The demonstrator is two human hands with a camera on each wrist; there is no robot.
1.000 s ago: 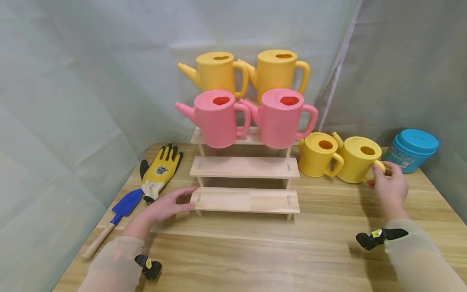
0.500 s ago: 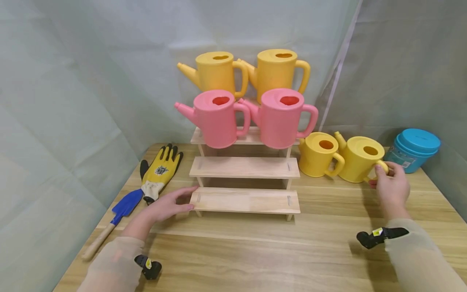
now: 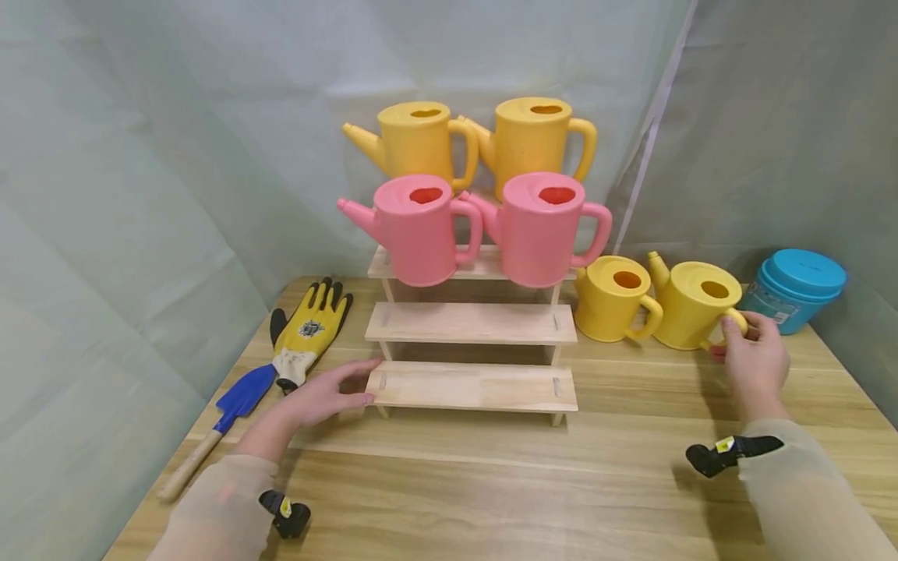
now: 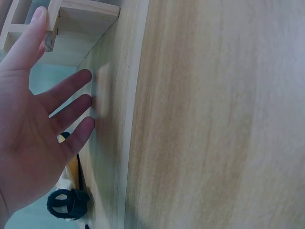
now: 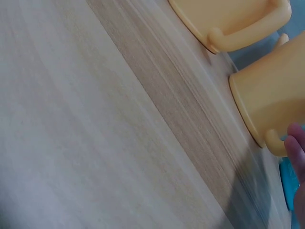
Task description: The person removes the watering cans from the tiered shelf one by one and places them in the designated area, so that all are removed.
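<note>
A tiered wooden display stand (image 3: 470, 386) stands mid-table in the head view. My left hand (image 3: 319, 399) holds the left end of its lowest step between thumb and index finger; in the left wrist view, the other fingers (image 4: 71, 88) extend loosely. On the right, my right hand (image 3: 756, 362) grips the handle of a yellow watering can (image 3: 694, 312). This can is upright on the table, its spout toward the back left. Beside it sits another yellow watering can (image 3: 609, 304). The right wrist view shows only some fingertips (image 5: 296, 143) at the handle.
Two pink watering cans (image 3: 421, 241) stand on an upper step, with two yellow watering cans (image 3: 417, 144) behind. At left lie a yellow-and-black work glove (image 3: 309, 331) and a blue trowel (image 3: 245, 392). A blue-lidded tub (image 3: 796, 292) stands at the back right.
The gripped yellow watering can has shifted slightly right with my right hand, widening its gap from the neighbouring can. My left hand stays at the stand.
</note>
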